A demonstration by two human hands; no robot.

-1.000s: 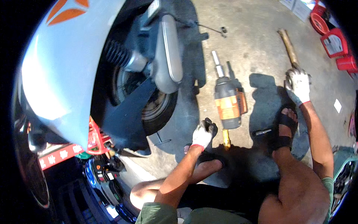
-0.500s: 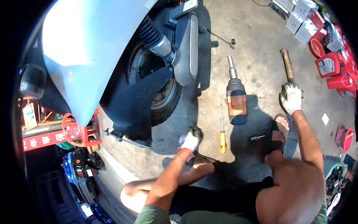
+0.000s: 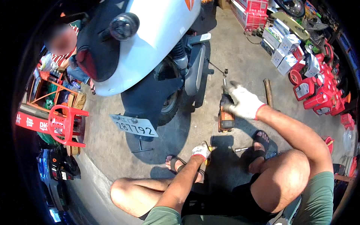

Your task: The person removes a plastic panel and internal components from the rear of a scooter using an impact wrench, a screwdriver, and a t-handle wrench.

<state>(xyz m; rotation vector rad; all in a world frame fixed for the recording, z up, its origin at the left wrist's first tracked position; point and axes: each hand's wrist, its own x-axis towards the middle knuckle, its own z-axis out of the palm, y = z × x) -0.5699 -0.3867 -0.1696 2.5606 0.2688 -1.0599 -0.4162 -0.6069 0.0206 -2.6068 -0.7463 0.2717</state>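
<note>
My left hand (image 3: 201, 150), in a white glove, is low at the yellow handle of a screwdriver (image 3: 208, 160), fingers curled against it. The shaft points away from me along the floor. My gloved right hand (image 3: 245, 102) is stretched over the front of a black and orange cordless impact wrench (image 3: 226, 123), fingers spread; contact with the tool is unclear. A long socket shows at its nose. To the right of that hand a wooden stick (image 3: 268, 92) lies on the concrete. A metal socket (image 3: 240, 149) lies beside my right foot.
A white scooter (image 3: 150, 45) stands at the left, its rear wheel close by. Below its plate lies a T-handle wrench (image 3: 141, 148). A long-handled wrench (image 3: 215, 67) lies farther off. Red jugs (image 3: 305, 89) and boxes line the right; a red chair (image 3: 63, 125) and another person (image 3: 65, 58) are left.
My right hand has let go of the wooden stick and moved left over the impact wrench. My left hand has moved right to the screwdriver handle. The view has shifted.
</note>
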